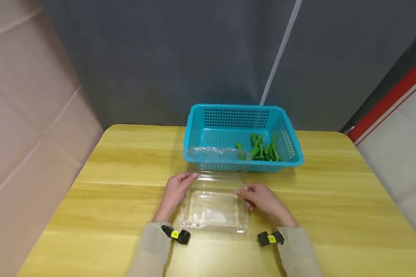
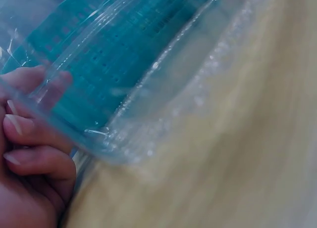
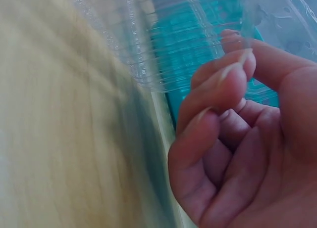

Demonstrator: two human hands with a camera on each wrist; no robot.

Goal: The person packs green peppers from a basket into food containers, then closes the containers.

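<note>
A clear plastic clamshell box point(image 1: 215, 211) is spread open in front of me, its lid point(image 1: 211, 154) tipped back and overlapping the basket's near side in the head view. My left hand point(image 1: 175, 192) pinches the box's left edge close to the hinge. On the opposite side, my right hand point(image 1: 263, 198) pinches the right edge between thumb and fingers. In the left wrist view, the clear wall point(image 2: 111, 149) passes across the left fingers. The right wrist view shows curled fingers point(image 3: 195, 139) beside the ribbed plastic side point(image 3: 143, 55).
Just beyond the box stands a blue perforated basket point(image 1: 242, 107). Several green peppers point(image 1: 275, 148) lie in its right part. Underneath is a wood-grain table point(image 1: 107, 200), with a dark grey partition point(image 1: 152, 69) behind its back edge.
</note>
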